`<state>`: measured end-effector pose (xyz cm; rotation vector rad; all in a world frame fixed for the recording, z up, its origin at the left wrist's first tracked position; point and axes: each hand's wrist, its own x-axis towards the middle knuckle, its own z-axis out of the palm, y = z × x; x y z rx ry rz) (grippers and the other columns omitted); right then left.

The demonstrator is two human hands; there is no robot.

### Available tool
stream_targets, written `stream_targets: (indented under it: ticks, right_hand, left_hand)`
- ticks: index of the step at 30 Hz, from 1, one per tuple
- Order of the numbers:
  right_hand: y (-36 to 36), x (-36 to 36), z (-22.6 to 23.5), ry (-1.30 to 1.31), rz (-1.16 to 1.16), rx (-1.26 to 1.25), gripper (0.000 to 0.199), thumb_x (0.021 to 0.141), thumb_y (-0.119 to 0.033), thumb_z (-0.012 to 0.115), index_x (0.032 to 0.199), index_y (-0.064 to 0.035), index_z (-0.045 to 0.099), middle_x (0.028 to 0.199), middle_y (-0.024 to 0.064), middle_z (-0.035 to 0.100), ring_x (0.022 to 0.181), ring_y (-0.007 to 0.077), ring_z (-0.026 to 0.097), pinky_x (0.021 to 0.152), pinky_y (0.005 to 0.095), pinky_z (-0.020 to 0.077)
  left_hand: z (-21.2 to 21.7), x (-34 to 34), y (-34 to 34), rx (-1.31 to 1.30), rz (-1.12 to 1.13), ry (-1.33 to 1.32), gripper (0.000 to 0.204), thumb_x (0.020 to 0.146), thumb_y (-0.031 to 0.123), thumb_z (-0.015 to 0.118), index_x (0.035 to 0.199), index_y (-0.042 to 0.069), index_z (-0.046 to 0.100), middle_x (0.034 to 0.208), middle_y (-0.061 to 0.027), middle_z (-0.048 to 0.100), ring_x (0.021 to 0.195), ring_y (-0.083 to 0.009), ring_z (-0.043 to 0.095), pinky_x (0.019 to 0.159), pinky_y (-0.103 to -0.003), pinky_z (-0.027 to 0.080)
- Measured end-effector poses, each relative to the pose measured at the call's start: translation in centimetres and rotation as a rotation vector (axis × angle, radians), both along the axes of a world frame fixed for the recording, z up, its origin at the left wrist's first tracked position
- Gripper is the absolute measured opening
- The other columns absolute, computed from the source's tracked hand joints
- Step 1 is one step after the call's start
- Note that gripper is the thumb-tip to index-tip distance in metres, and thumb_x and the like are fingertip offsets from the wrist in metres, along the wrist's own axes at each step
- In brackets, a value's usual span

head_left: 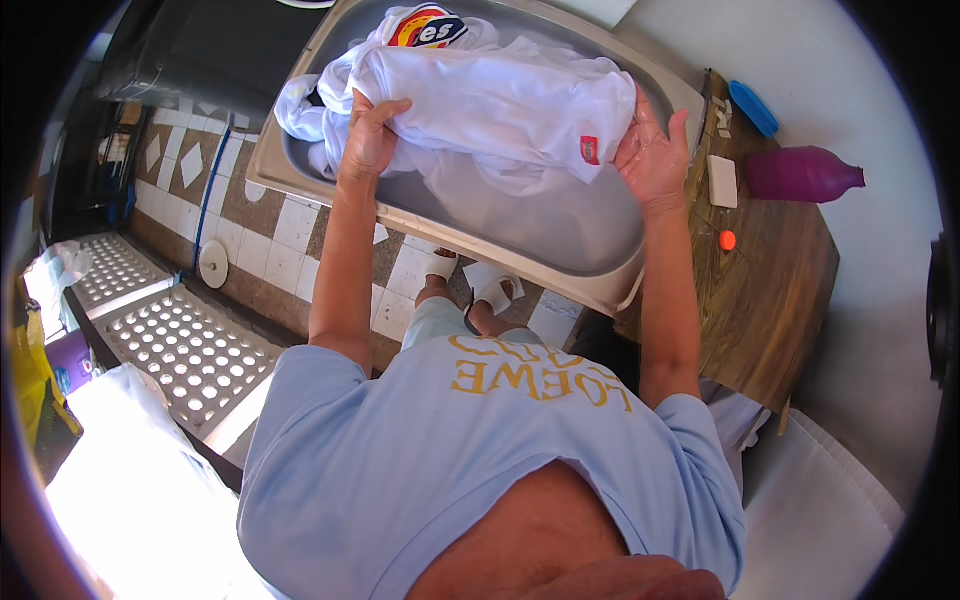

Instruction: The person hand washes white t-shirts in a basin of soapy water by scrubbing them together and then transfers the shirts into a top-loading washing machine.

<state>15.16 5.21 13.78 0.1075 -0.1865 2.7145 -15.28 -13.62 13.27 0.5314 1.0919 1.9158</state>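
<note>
A white garment [480, 95] with a small red label and a colourful printed patch is spread over other white cloth in a grey basin [560, 238] with a beige rim. My left hand [370, 135] is closed on the garment's left part, thumb on top. At the garment's right end, my right hand [652, 155] lies palm up and open, thumb apart, its fingers touching the cloth edge and partly hidden by it. The palm looks wet.
Right of the basin, a wooden table [770, 280] holds a white soap bar [722, 181], an orange cap [727, 240], a purple bottle [800, 175] and a blue brush-like item [753, 108]. Perforated grey panels [185, 345] stand at left, near a blue hose [212, 190].
</note>
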Motion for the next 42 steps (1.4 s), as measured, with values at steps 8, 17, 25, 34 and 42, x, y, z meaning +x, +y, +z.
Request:
stream_targets:
  ticks: [8,17,25,34,42]
  right_hand:
    - [-3.5,1.2,7.4,-0.431,-0.362,0.555,0.098,0.079,-0.075,0.041,0.146,-0.0084,0.015,0.142,0.0148,0.036,0.128,0.0321,0.039,0.101,0.0460,0.0360]
    - [-0.3,-3.2,-4.3,-1.503,-0.823,1.141,0.024,0.084,-0.015,0.061,0.105,-0.0046,0.057,0.100,0.0149,0.064,0.090,0.0309,0.063,0.079,0.0430,0.0485]
    - [0.0,-6.9,-10.1,-1.825,-0.699,1.530,0.033,0.084,-0.017,0.058,0.112,-0.0029,0.048,0.112,0.0220,0.055,0.102,0.0400,0.053,0.086,0.0457,0.0422]
    - [0.1,-6.8,-11.7,-2.018,-0.322,1.778,0.045,0.089,-0.023,0.051,0.129,-0.0027,0.042,0.129,0.0194,0.047,0.122,0.0343,0.043,0.103,0.0424,0.0328]
    - [-0.1,-3.6,4.4,-1.036,-0.751,0.419,0.034,0.096,-0.023,0.045,0.118,0.0032,0.049,0.112,0.0168,0.059,0.103,0.0290,0.059,0.091,0.0411,0.0472]
  left_hand:
    - [5.9,1.9,3.2,0.072,-0.224,0.278,0.064,0.075,-0.005,0.061,0.133,0.005,0.036,0.119,-0.0083,0.054,0.109,-0.0187,0.054,0.095,-0.031,0.043]
    - [0.6,5.4,12.4,-0.268,-0.515,1.658,0.049,0.080,0.030,0.066,0.119,0.005,0.050,0.109,-0.0112,0.056,0.097,-0.0259,0.058,0.081,-0.038,0.048]
    - [-2.8,7.8,13.5,-0.240,-0.425,1.798,0.044,0.078,0.034,0.066,0.107,0.007,0.050,0.102,-0.0115,0.054,0.090,-0.0295,0.061,0.071,-0.041,0.049]
    - [-5.4,7.7,14.5,-0.203,-0.486,1.871,0.044,0.076,0.026,0.067,0.112,0.008,0.049,0.111,-0.0118,0.051,0.092,-0.0309,0.060,0.076,-0.040,0.048]
    - [-3.8,5.9,15.0,-0.148,-0.606,1.639,0.052,0.077,0.026,0.064,0.123,0.007,0.049,0.114,-0.0134,0.056,0.096,-0.0304,0.060,0.083,-0.039,0.046]
